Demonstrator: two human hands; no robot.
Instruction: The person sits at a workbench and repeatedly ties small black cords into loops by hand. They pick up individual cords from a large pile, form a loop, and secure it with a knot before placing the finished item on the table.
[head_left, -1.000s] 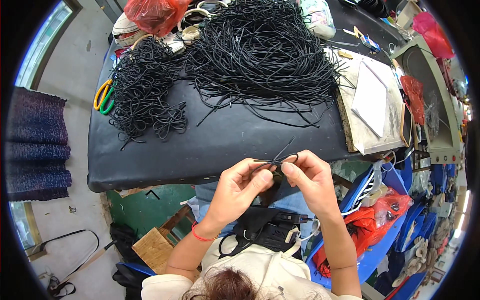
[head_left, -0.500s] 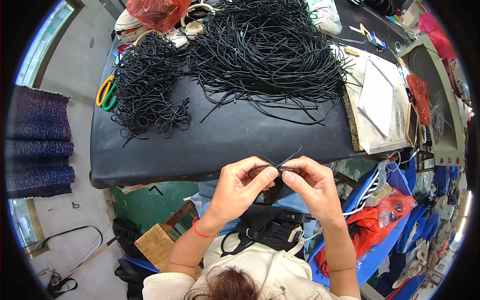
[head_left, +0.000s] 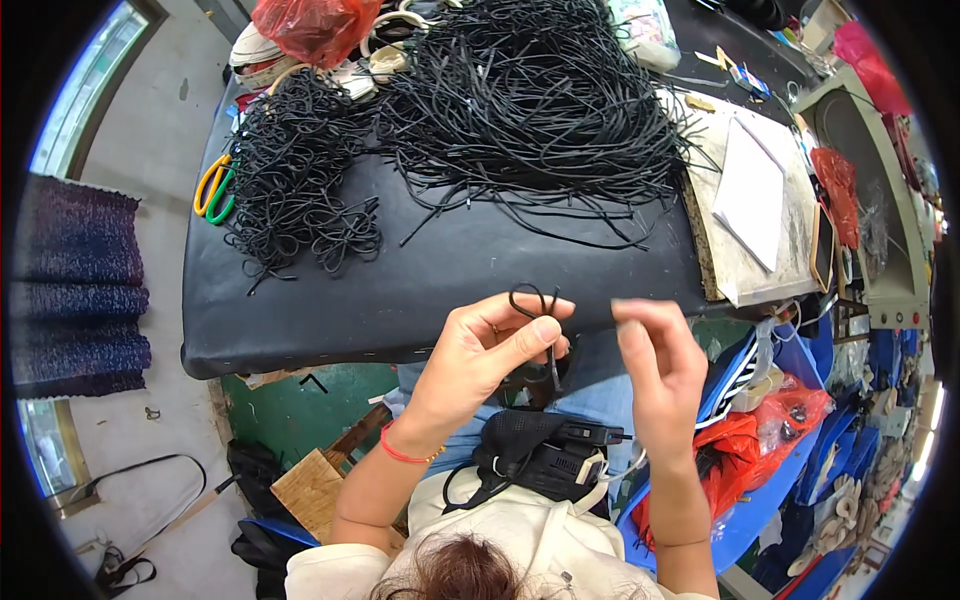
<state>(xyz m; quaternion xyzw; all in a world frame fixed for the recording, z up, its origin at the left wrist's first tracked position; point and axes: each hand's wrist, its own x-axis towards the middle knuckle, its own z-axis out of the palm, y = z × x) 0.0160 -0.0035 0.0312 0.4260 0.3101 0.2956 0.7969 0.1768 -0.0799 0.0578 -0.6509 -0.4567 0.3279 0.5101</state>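
One looped black cord (head_left: pixel 549 306) is pinched by L hand (head_left: pixel 480 345) thumb & fingers, loop above fingertips, rest dangling below; blurred R hand (head_left: pixel 662 368) is held to their right, fingers parted, apparently empty. Knot-tying prob. underway; steady L pinch needed next.

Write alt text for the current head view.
The left hand pinches a looped black cord near the front edge of a black table; the right hand is apart from it, seemingly empty. On the table lie two piles of black cords, the smaller at left.
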